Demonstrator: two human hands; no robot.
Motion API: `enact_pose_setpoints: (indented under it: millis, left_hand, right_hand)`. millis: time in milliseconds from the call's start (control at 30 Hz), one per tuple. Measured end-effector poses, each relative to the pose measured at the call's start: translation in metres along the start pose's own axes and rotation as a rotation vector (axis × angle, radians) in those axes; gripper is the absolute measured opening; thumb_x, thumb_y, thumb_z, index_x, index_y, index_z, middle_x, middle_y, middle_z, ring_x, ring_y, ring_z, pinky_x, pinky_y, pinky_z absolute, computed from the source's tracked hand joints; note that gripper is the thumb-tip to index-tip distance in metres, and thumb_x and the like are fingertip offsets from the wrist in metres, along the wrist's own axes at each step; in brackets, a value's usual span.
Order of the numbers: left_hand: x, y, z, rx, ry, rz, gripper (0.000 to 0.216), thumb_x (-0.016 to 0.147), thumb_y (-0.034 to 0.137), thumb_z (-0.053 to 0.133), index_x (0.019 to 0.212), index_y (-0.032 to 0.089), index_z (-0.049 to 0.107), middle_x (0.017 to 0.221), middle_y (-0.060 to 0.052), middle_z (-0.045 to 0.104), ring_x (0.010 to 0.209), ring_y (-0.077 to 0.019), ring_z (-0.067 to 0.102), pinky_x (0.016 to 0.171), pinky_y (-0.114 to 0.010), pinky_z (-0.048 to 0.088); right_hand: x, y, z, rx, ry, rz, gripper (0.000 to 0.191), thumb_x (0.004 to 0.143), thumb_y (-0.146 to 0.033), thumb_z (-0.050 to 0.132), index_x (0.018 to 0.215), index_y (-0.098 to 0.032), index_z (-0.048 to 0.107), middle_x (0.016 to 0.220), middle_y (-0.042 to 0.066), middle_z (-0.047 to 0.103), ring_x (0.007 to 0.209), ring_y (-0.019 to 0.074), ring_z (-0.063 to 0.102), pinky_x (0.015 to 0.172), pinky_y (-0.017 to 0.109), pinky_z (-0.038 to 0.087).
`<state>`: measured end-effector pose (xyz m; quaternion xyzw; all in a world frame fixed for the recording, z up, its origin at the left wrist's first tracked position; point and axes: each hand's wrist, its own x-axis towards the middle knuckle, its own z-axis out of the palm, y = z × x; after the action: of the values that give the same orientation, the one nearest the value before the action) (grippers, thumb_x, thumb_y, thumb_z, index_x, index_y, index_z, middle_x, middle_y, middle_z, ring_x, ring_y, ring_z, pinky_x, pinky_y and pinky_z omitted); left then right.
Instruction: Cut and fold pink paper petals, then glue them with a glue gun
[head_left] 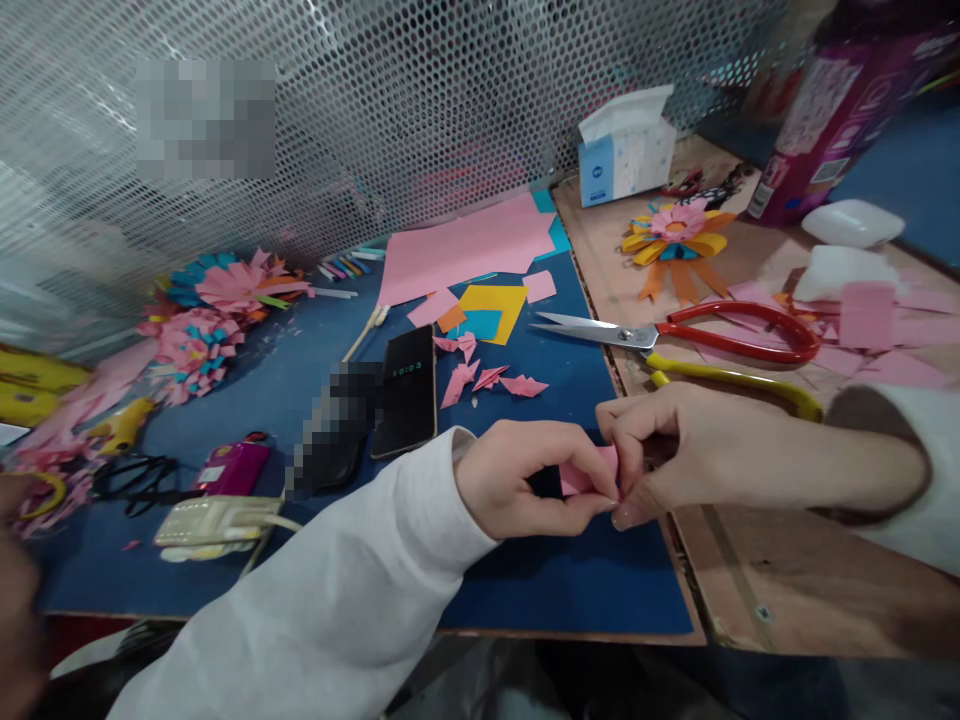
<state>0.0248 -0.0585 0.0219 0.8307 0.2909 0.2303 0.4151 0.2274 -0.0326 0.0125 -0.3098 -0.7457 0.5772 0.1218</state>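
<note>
A small piece of pink paper (576,474) is pinched between both hands, above the front right part of the blue mat (510,590). My left hand (532,478) grips it with thumb and forefinger, and my right hand (664,445) pinches it from the other side, their fingertips touching. Part of the paper is hidden behind the fingers. Just beyond the hands lie several small folded pink paper shapes (491,378). Red-handled scissors (637,335) rest with blades open behind my right hand, beside a yellow-handled tool (739,380).
A phone (405,390), a power strip (217,525) and paper flowers (199,350) lie to the left. Pink sheets (465,250) are at the back. A tissue pack (626,150) and a purple bottle (832,120) stand at right. Another person's hand (15,560) shows at far left.
</note>
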Motion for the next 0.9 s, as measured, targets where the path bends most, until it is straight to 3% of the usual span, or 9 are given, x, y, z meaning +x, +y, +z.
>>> enact_pose_setpoints:
  millis: [900]
  left_hand:
    - [0.001,-0.004,-0.004,-0.004,-0.053,0.107,0.007,0.080,0.017,0.060,0.080,0.015,0.066,0.074,-0.006,0.068,0.065,-0.0086,0.062,0.067,-0.019,0.051]
  right_hand:
    - [-0.001,-0.006,0.000,0.038,-0.002,0.039,0.026,0.063,-0.042,0.076,0.058,-0.019,0.065,0.069,-0.004,0.053,0.062,0.0085,0.048,0.058,0.025,0.035]
